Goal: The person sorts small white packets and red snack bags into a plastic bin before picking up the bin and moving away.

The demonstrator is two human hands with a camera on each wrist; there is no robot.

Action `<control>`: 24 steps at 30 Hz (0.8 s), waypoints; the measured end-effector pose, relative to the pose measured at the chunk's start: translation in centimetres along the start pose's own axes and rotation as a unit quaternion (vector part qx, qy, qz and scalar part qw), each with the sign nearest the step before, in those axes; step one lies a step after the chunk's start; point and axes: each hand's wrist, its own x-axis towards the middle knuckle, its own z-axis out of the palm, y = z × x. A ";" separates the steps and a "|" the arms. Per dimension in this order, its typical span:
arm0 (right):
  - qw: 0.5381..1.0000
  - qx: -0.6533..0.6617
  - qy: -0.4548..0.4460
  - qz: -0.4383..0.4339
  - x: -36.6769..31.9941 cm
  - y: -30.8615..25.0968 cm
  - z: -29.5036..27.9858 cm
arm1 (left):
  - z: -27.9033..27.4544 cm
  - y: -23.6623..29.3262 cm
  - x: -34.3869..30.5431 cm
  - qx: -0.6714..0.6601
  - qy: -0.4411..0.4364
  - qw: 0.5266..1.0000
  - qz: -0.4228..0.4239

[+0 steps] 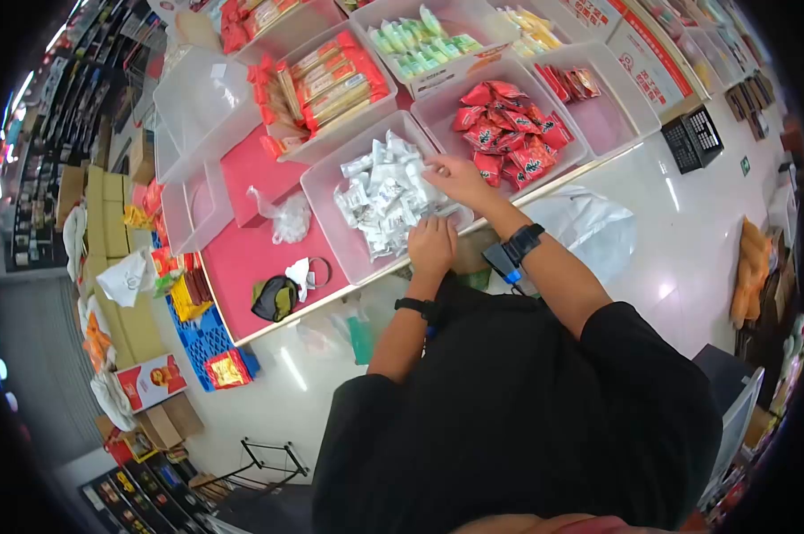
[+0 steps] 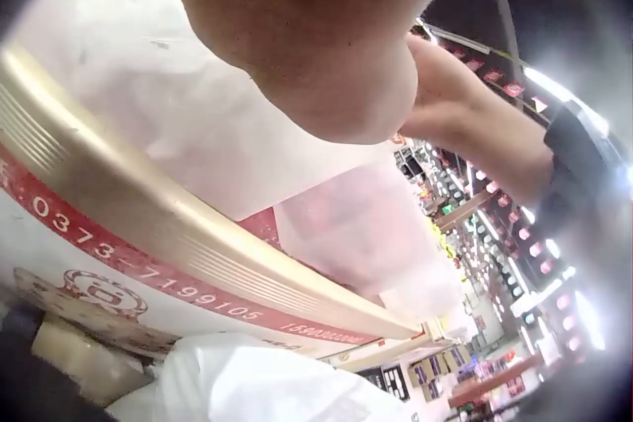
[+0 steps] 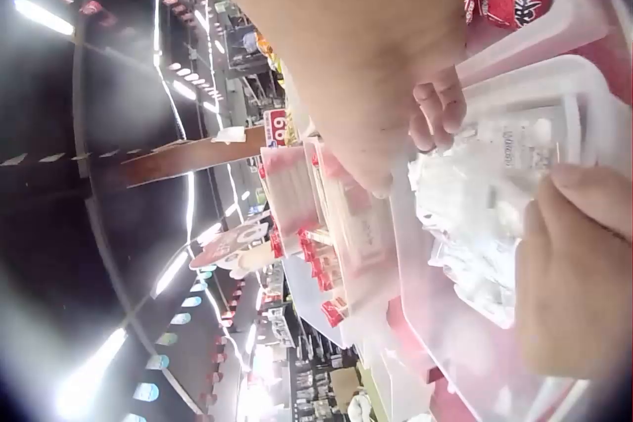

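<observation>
White packets [image 1: 380, 200] fill a clear plastic bin [image 1: 317, 191] on the pink display; they show below the hands in the right wrist view [image 3: 475, 214]. My left hand [image 1: 432, 242] lies at the bin's near edge, its bent fingers touching the packets. Over the bin's right side, my right hand [image 1: 462, 181] reaches in with loosely bent fingers at the packets; nothing is seen in its grasp. The right wrist view has both hands, left [image 3: 579, 274] and right [image 3: 396, 76]. In the left wrist view, the left hand [image 2: 316, 56] hides its own fingertips.
Red packets [image 1: 513, 133] fill the bin on the right. Behind stand bins of red-and-gold packs [image 1: 331, 80] and green packets [image 1: 424, 43]. Left of the white packets lie a clear plastic bag [image 1: 288, 218] and a dark pouch [image 1: 275, 298]. The display has a raised front edge [image 1: 286, 313].
</observation>
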 end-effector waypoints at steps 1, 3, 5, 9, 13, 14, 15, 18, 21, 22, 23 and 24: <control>0.999 0.028 0.018 -0.009 -0.7 0.6 -0.1 | -0.2 0.1 -0.3 -0.003 -0.004 1.000 -0.013; 0.994 -0.002 0.088 -0.063 -1.1 2.2 -2.4 | -0.6 0.0 -0.5 -0.015 -0.003 1.000 -0.006; 0.961 -0.209 0.157 -0.091 -0.9 4.3 -7.1 | -0.7 -0.1 -0.2 -0.031 0.001 1.000 0.003; 0.879 -0.445 0.161 0.055 -0.9 5.0 -13.7 | -0.4 0.0 -0.3 -0.017 -0.018 1.000 0.008; 0.816 -0.553 0.099 0.138 0.1 4.8 -14.8 | -0.1 -0.1 0.0 -0.012 -0.013 1.000 0.006; 0.814 -0.552 0.074 0.167 0.1 4.3 -14.3 | -0.1 -0.2 -0.2 -0.013 -0.014 1.000 0.004; 0.810 -0.551 0.050 0.194 0.4 4.1 -14.1 | -0.1 -0.2 -0.1 -0.010 -0.013 1.000 0.003; 0.813 -0.538 0.023 0.224 1.4 5.7 -13.1 | -0.3 -0.1 0.1 -0.009 -0.021 1.000 -0.006; 0.801 -0.545 0.009 0.247 1.7 6.3 -11.8 | -0.6 0.1 0.2 -0.009 -0.030 0.999 -0.013; 0.793 -0.553 0.008 0.257 1.8 6.3 -11.5 | -0.6 0.1 0.3 -0.008 -0.028 0.999 -0.014; 0.784 -0.561 0.008 0.265 2.0 6.2 -11.4 | -0.4 0.1 0.3 -0.010 -0.028 0.999 -0.016; 0.783 -0.563 0.006 0.264 2.0 6.1 -11.3 | -0.5 0.0 0.2 -0.016 -0.027 0.999 -0.015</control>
